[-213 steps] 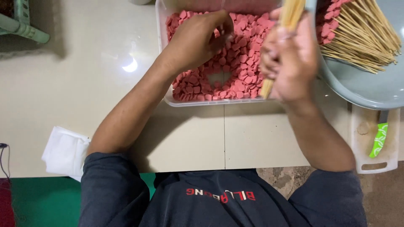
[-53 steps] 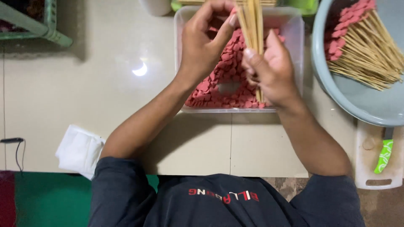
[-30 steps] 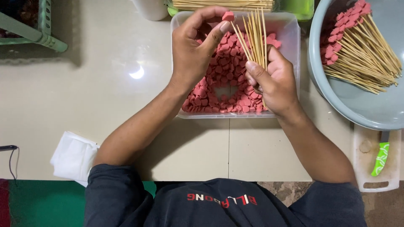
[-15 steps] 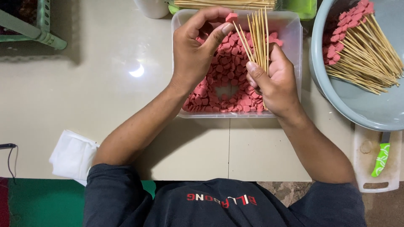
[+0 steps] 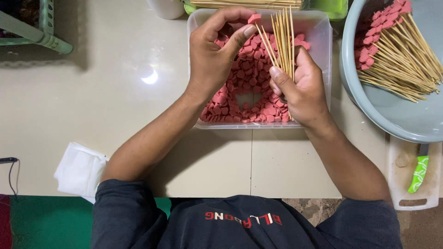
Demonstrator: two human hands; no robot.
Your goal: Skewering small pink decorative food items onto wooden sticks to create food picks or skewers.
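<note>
Seen from above, both hands work over a clear rectangular plastic tub (image 5: 323, 55) that sits on the pale glossy counter (image 5: 115, 115) and is filled with small pink heart-shaped pieces (image 5: 244, 92). The left hand (image 5: 214, 50) is curled, its thumb and forefinger pinching one pink heart-shaped piece (image 5: 254, 19) above the far edge of the tub, right at the tip of a skewer. The right hand (image 5: 300, 90) is closed around a bundle of thin bamboo skewers (image 5: 284, 39), held nearly upright with the tips fanned slightly and pointing away from the person; one skewer leans out to the left toward the pinched piece.

To the right of the tub, just beside it, stands a round grey-blue plastic basin (image 5: 392, 120) holding a pile of finished skewers (image 5: 401, 55) with pink pieces threaded at their ends. Nearer the person, below the basin, a small white chopping board (image 5: 401, 184) carries a green-handled knife (image 5: 419, 173). At the far edge of the counter, behind the tub, lies a green tray with more bare skewers (image 5: 249, 3). A folded white cloth (image 5: 80, 170) rests at the near left edge, and a pale green plastic basket (image 5: 37, 32) stands at the far left
</note>
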